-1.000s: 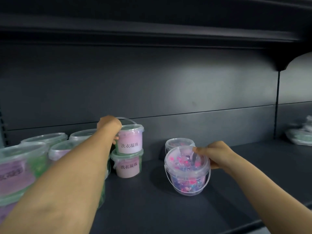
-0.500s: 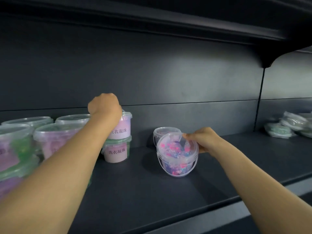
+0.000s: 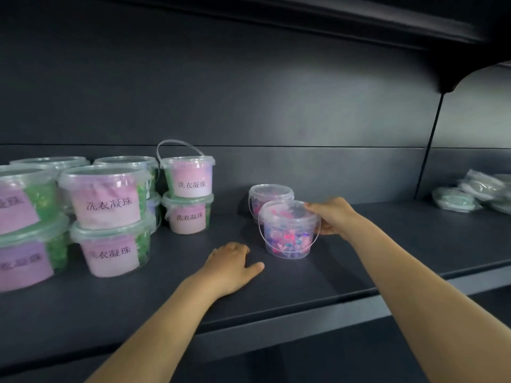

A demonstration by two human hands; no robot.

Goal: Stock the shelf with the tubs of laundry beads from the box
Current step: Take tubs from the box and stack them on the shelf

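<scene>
A clear tub of pink and blue laundry beads (image 3: 287, 230) stands upright on the dark shelf (image 3: 345, 275), its thin handle hanging down in front. My right hand (image 3: 330, 215) grips its right side and lid rim. A second clear tub (image 3: 269, 196) stands just behind it. My left hand (image 3: 231, 265) rests flat on the shelf, fingers apart, empty, left of the front tub. Left of that, a labelled pink tub (image 3: 189, 175) with its handle raised sits stacked on another labelled tub (image 3: 188, 214).
Several more stacked tubs with pink labels and green beads (image 3: 107, 219) fill the shelf's left end. Flat wrapped packs (image 3: 470, 193) lie in the adjoining bay at right, past a vertical divider (image 3: 430, 145). An upper shelf (image 3: 331, 20) overhangs.
My left hand has let go of the top labelled tub and come down flat onto the shelf. My right hand stays on the clear tub, which now stands upright rather than tilted.
</scene>
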